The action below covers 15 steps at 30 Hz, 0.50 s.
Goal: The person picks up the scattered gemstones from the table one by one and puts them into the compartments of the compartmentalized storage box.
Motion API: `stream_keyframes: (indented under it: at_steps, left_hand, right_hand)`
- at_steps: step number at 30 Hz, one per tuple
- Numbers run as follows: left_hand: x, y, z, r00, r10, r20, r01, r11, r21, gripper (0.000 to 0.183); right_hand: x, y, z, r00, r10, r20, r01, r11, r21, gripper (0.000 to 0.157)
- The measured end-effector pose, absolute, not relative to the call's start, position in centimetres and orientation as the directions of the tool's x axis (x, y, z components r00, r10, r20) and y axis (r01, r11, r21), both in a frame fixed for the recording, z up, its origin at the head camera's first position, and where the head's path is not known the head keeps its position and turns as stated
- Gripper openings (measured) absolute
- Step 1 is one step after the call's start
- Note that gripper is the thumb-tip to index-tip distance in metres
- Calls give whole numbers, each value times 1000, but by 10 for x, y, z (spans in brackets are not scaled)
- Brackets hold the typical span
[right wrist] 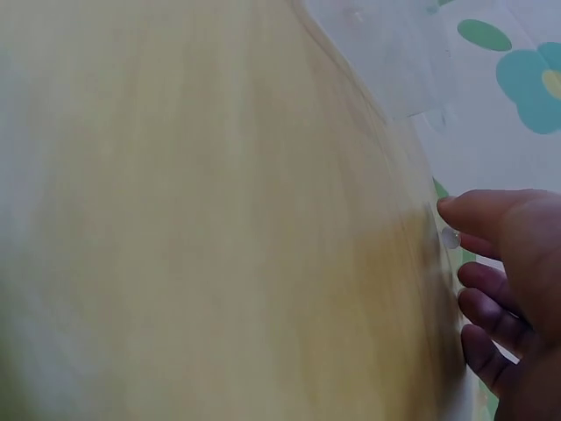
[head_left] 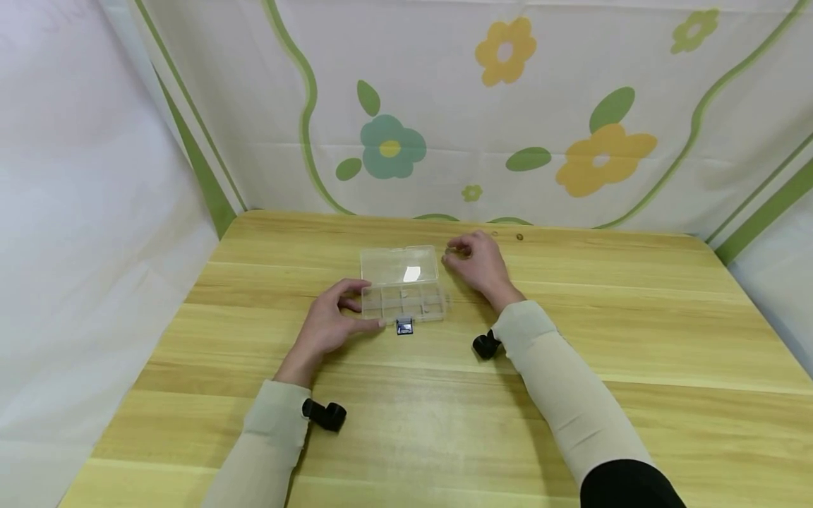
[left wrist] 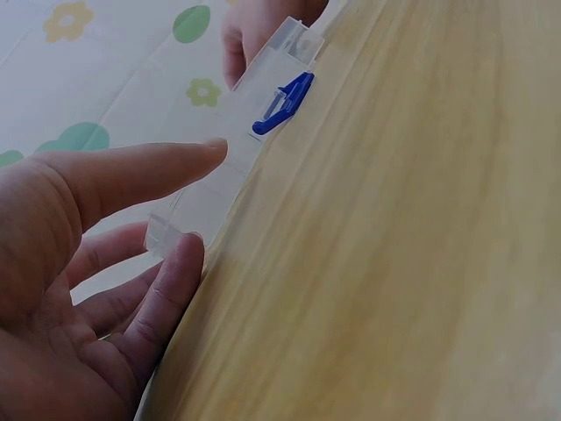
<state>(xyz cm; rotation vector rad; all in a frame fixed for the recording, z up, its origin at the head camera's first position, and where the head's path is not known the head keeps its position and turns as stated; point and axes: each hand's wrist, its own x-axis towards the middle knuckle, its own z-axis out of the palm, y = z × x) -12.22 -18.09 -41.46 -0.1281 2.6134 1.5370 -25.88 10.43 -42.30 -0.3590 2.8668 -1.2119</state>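
A clear plastic compartment box (head_left: 403, 302) lies on the table with its lid (head_left: 396, 266) folded back and a blue latch (left wrist: 285, 103) at its front. My left hand (head_left: 330, 317) holds the box by its left end, thumb at the front corner and fingers at the left and back. Past the box's right end, my right hand (head_left: 479, 262) is low at the back of the table. Between its thumb and index finger is a small clear, rounded piece (right wrist: 450, 238). A few tiny things show inside the compartments, too small to make out.
A small brown ring-like thing (head_left: 519, 237) lies by the table's back edge, with a fainter one (head_left: 495, 233) to its left. The wooden table (head_left: 406, 423) meets a hanging flowered cloth (head_left: 444, 106) at the back. White cloth (head_left: 95, 212) hangs at the left.
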Motion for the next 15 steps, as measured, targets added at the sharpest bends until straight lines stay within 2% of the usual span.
stream_keyframes:
  at_steps: [9, 15]
  left_hand:
    - [-123, -181, -415, -991, -17, -131, -122, 483, 867, 72]
    - [-122, -181, -415, -991, -16, -132, -124, 480, 868, 72]
  right_hand:
    - [-257, 104, -421, -965, -244, 95, -244, 708, -662, 26]
    - [-257, 102, -422, -972, -223, 80, -219, 719, -660, 21]
